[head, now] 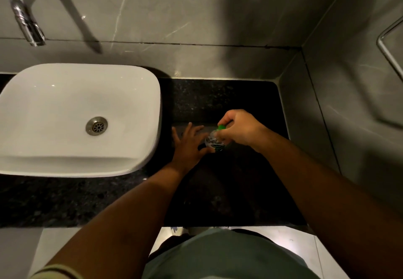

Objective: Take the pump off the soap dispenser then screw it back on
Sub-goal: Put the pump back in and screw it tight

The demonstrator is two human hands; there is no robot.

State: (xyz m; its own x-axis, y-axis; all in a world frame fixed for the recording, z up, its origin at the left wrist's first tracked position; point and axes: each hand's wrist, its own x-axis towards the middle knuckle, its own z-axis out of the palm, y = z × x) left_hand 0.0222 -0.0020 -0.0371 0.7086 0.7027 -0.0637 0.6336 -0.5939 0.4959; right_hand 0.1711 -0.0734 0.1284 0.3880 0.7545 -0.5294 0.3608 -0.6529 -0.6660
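The soap dispenser [214,142], a small clear bottle with a green-printed label, stands upright on the dark speckled surface [229,95] just right of the white basin [139,82], with its long axis pointing nearly straight up at the camera, so it is seen from above. The right hand [239,129] sits directly on top of it, its grip pressed together around the green pump [221,127], of which only a small patch shows between the fingers; whether the pump's collar is still threaded on the neck cannot be told, because the hand covers the joint. The left hand [188,142] lies to the bottle's left, fingers spread and flat, its thumb side touching or nearly touching the bottle's wall, holding nothing. The coming move, as I judge it, turns on the twist about that vertical axis: the right hand is already on the axis and best placed to turn, while the left, being alongside, should close on the body to stop it spinning. There is open surface behind and to the right as far as the grey wall [305,104]; the basin's rim crowds the left, and the front edge lies well toward the person.
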